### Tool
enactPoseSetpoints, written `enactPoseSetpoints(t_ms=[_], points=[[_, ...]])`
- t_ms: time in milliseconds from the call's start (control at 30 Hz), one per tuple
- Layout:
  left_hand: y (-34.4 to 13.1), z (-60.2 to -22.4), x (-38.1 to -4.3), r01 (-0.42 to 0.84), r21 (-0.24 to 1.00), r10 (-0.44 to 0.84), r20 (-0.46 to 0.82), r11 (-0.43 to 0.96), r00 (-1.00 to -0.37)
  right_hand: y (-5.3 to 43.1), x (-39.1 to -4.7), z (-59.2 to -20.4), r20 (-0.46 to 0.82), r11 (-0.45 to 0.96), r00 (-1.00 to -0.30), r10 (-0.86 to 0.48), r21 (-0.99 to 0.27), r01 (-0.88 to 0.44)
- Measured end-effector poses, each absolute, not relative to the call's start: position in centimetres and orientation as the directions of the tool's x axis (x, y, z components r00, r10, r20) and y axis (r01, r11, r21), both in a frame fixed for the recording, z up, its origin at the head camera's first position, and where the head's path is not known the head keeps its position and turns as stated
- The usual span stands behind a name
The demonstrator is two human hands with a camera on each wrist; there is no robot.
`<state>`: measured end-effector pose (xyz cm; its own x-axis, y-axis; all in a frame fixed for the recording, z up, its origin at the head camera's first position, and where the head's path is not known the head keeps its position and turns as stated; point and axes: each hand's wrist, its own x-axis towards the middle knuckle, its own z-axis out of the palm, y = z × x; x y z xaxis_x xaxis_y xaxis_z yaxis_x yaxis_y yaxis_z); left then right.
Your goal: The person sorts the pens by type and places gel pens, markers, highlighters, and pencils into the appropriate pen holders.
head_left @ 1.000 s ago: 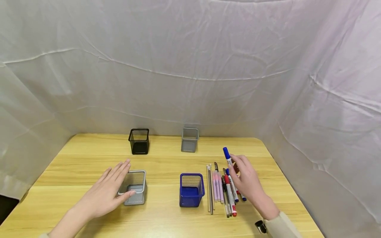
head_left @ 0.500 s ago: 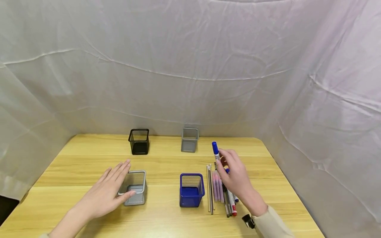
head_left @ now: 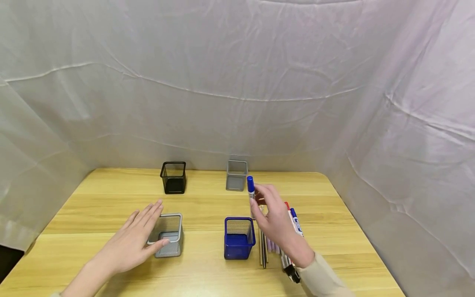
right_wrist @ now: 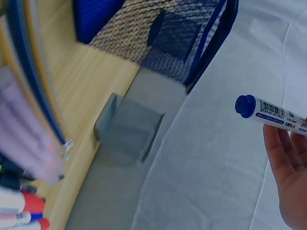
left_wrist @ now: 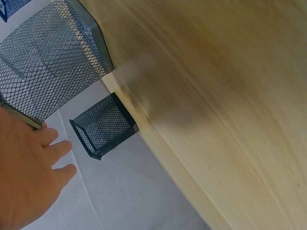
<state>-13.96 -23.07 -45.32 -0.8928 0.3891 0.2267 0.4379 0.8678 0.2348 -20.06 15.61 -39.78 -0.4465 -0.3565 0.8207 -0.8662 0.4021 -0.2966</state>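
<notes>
My right hand (head_left: 277, 220) pinches a blue-capped whiteboard marker (head_left: 251, 186) upright, just above and right of the blue mesh pen holder (head_left: 238, 251). In the right wrist view the marker's white, printed barrel (right_wrist: 272, 113) shows, with a blue end pointing away from the fingers. My left hand (head_left: 126, 244) lies with straight fingers along the left side of a near grey mesh pen holder (head_left: 174, 248), thumb over its front rim. Under and beside my right hand, partly hidden, lie pencils (head_left: 264, 251), lilac pens (head_left: 273, 247) and markers (head_left: 297, 220).
At the table's back edge stand a black mesh pen holder (head_left: 174, 185) and another grey one (head_left: 236, 183). White cloth (head_left: 208, 103) hangs behind and at both sides of the wooden table (head_left: 208, 198).
My right hand has carried the blue-capped marker leftward from over the pens to beside the blue pen holder. My left hand stays in place.
</notes>
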Motion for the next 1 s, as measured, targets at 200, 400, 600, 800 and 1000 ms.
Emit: enactPoseSetpoints(t_ms=[200, 400, 600, 800, 1000], points=[[-23.1, -45.4, -14.0, 0.438, 0.238, 0.39, 0.224, 0.867, -0.893, 13.7, -20.0, -39.5, 0.834, 0.343, -0.409, -0.372, -0.286, -0.895], [-23.1, -45.5, -14.0, 0.43, 0.251, 0.384, 0.212, 0.867, -0.899, 12.1, -19.7, -39.8, 0.83, 0.313, -0.392, -0.396, -0.279, -0.908], [-23.2, -45.6, -14.0, 0.431, 0.246, 0.385, 0.214, 0.868, -0.898, 10.5, -19.4, -40.0, 0.835, 0.267, -0.372, -0.404, -0.282, -0.922], [-23.2, -45.5, -13.9, 0.435, 0.246, 0.388, 0.217, 0.866, -0.896, 9.1, -19.0, -40.2, 0.826, 0.227, -0.386, -0.411, -0.317, -0.921], [-23.2, -45.4, -14.0, 0.438, 0.234, 0.391, 0.222, 0.868, -0.893, 7.6, -18.6, -40.6, 0.813, 0.213, -0.409, -0.414, -0.35, -0.912]])
